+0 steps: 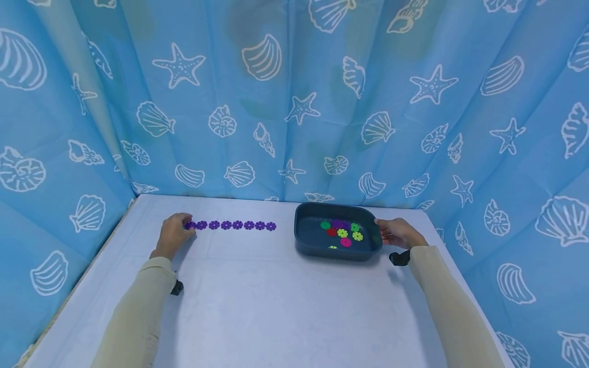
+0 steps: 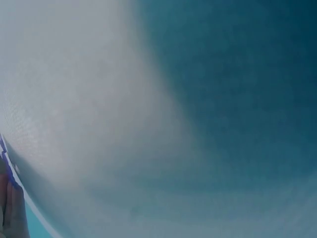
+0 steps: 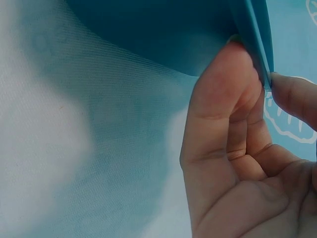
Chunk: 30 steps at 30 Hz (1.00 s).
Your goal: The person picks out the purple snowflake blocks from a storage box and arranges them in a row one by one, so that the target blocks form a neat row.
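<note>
A row of several purple flower-shaped discs [image 1: 237, 225] lies on the white table. My left hand [image 1: 174, 232] is at the row's left end, its fingertips pinching the last purple disc [image 1: 189, 225]. In the left wrist view only a sliver of that hand [image 2: 15, 210] shows, with a purple edge by the fingers. To the right stands a dark blue-grey tray [image 1: 338, 254] holding loose discs in green, yellow, red, pink and purple. My right hand [image 1: 399, 233] grips the tray's right rim. In the right wrist view, thumb and curled fingers [image 3: 213, 99] pinch the rim from both sides.
A white cloth [image 1: 276, 312] covers the table. Blue curtains [image 1: 285, 102] with white shell and starfish prints hang behind it and along both sides. A dark wrist camera [image 1: 399, 257] sits under the right sleeve, another [image 1: 177, 287] under the left.
</note>
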Available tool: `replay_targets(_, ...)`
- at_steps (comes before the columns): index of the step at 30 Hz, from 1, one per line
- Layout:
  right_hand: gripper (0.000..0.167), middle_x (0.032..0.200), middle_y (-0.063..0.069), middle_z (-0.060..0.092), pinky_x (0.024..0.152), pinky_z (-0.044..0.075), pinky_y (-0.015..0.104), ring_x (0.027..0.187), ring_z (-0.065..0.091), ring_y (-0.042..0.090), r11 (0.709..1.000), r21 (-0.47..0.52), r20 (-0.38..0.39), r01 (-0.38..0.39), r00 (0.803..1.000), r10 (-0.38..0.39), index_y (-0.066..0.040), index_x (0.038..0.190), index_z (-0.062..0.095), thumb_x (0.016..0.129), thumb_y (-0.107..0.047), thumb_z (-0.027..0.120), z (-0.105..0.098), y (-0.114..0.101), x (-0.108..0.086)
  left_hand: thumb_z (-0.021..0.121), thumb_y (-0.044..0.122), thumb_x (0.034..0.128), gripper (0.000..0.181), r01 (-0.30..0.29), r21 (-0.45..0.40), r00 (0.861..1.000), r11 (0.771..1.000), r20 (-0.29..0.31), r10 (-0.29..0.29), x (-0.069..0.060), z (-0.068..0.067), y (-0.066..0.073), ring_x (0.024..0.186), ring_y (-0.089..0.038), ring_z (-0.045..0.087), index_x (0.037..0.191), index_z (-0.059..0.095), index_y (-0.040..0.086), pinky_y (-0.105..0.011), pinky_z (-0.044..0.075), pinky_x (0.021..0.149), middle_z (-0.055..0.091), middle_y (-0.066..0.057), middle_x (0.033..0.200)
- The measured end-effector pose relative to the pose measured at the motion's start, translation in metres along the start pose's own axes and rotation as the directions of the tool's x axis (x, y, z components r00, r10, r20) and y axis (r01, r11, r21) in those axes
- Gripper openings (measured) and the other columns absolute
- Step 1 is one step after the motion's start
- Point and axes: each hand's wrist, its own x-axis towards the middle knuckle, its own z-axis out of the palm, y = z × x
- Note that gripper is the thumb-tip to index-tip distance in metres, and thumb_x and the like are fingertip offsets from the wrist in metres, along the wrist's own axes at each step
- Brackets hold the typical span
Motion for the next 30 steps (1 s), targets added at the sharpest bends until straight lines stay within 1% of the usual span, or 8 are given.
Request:
replay_targets(7, 0.042, 0.095, 0.011, 0.054, 0.071, 0.056, 0.027, 0.080, 0.057, 0.019, 1.000, -0.004, 0.008, 0.009, 1.000, -0.009, 0.005, 0.118, 0.050, 0.101, -0.034, 0.051, -0.0003, 0.0006, 0.0004, 0.070, -0.003, 0.0844, 0.048, 0.035, 0.021, 0.999, 0.999, 0.003, -0.035, -0.0004, -0.0002, 0.0003, 0.123, -0.044, 0.048, 0.129, 0.053, -0.008, -0.053, 0.039, 0.104, 0.055, -0.028, 0.126)
replay_targets(13, 0.040, 0.094, 0.010, 0.054, 0.070, 0.056, 0.026, 0.079, 0.057, 0.019, 1.000, 0.009, 0.008, 0.008, 1.000, -0.008, 0.004, 0.115, 0.052, 0.101, -0.034, 0.051, -0.0008, -0.0001, -0.0007, 0.069, -0.003, 0.0858, 0.048, 0.040, 0.030, 0.999, 0.999, 0.015, -0.041, 0.0015, -0.0004, 0.0020, 0.124, -0.044, 0.047, 0.130, 0.052, -0.008, -0.053, 0.039, 0.104, 0.054, -0.028, 0.127)
replay_targets(24, 0.042, 0.096, 0.011, 0.055, 0.070, 0.056, 0.026, 0.081, 0.057, 0.020, 1.000, 0.002, 0.004, 0.009, 1.000, -0.009, 0.005, 0.119, 0.051, 0.102, -0.033, 0.050, -0.0007, -0.0005, -0.0010, 0.065, -0.006, 0.0867, 0.045, 0.039, 0.023, 0.999, 0.999, 0.018, -0.040, 0.0074, 0.0021, 0.0015, 0.123, -0.044, 0.048, 0.130, 0.053, -0.008, -0.052, 0.041, 0.103, 0.055, -0.028, 0.125)
replay_targets(30, 0.042, 0.097, 0.012, 0.054, 0.070, 0.056, 0.027, 0.080, 0.057, 0.020, 1.000, -0.001, -0.001, 0.000, 1.000, 0.000, 0.005, 0.121, 0.051, 0.102, -0.033, 0.050, -0.0006, -0.0002, -0.0002, 0.063, -0.004, 0.0893, 0.043, 0.047, 0.013, 0.999, 0.999, 0.019, -0.047, 0.0058, 0.0032, 0.0004, 0.124, -0.044, 0.048, 0.131, 0.053, -0.007, -0.052, 0.041, 0.103, 0.055, -0.027, 0.126)
